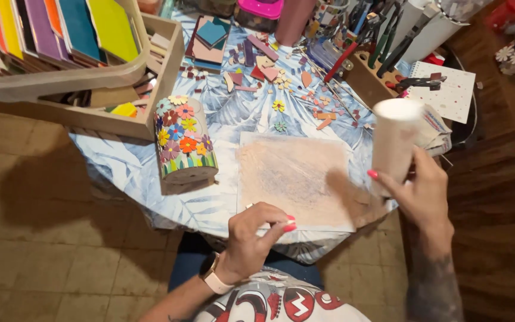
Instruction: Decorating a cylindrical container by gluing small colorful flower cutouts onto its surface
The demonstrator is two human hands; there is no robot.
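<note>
Overhead, a seated person works at a small round table [120, 164] covered with a pale blue leaf-print cloth. Going left to right: at the far left a wooden crate [90, 113] holds upright sheets of coloured glass or tile [61, 30] in red, yellow, purple, teal and lime. Just beside it a cylinder [184, 140] lies on its side, its wall already covered with mosaic flowers in orange, pink, blue and yellow above a band of green leaves; this piece looks finished or close to it.

In the middle lies a square sheet of paper [296, 179] smudged with brownish dust. The left hand [254, 241], with a pale wristband, rests at the sheet's near edge, fingers curled together and pressing down on it. Behind the sheet, loose cut tile pieces [269, 71] and 2 small flower shapes are scattered, apparently still unused.

To the right, the right hand [418, 191] holds a plain white cylinder [394, 143] upright above the table's edge, fingers wrapped around its lower part. It carries no tiles, so by the look of it decorating has not begun. Behind it stand a wooden tool block with pliers [388, 48] and a dotted notebook [448, 89].

Below the table is a worn brown tiled floor [43, 250]; dark wood shows at the right.
</note>
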